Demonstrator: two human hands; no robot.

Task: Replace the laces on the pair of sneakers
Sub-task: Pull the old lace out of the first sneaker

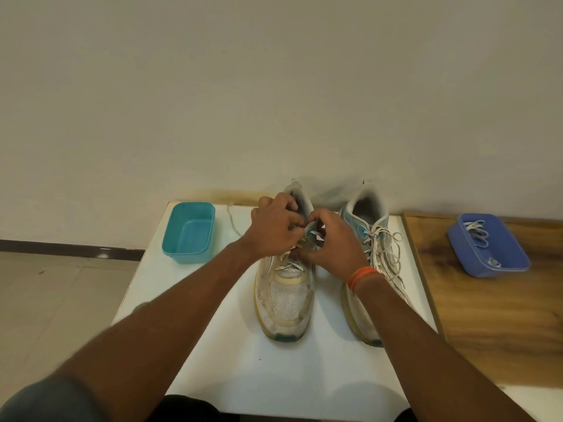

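— Sneakers first: where do they stand?

— Side by side on the white table (213, 360), toes toward the person, heels toward the wall. The left sneaker (286, 303) is worn and greyish with a yellowed sole; the right sneaker (370, 239) has teal trim around its collar.

— And the hands?

— Both are over the upper eyelets of the left sneaker. The left hand (274, 226) has its fingers curled, pinching the old lace (288, 266) near the tongue. The right hand (330, 242) is curled too, thumb and fingers closing on the same lace from the other side (an orange wristband (362, 277) sits on that wrist). Exactly which eyelet they work at, I cannot tell; the fingers hide it.

— Is the lace loose anywhere?

— One end (233, 220) trails out to the left of the shoe, lying on the table toward the teal tub (189, 233). Lower down it is crossed through the eyelets.

— The other shoe?

— Laced, with its lace (385, 251) slack and looping over the tongue and down the outer side.

— Anything else nearby?

— The teal tub stands near the table's far left corner. On the wooden surface (487, 315) to the right is a blue tub (515, 257) holding pale laces (478, 229), well apart from the shoes.
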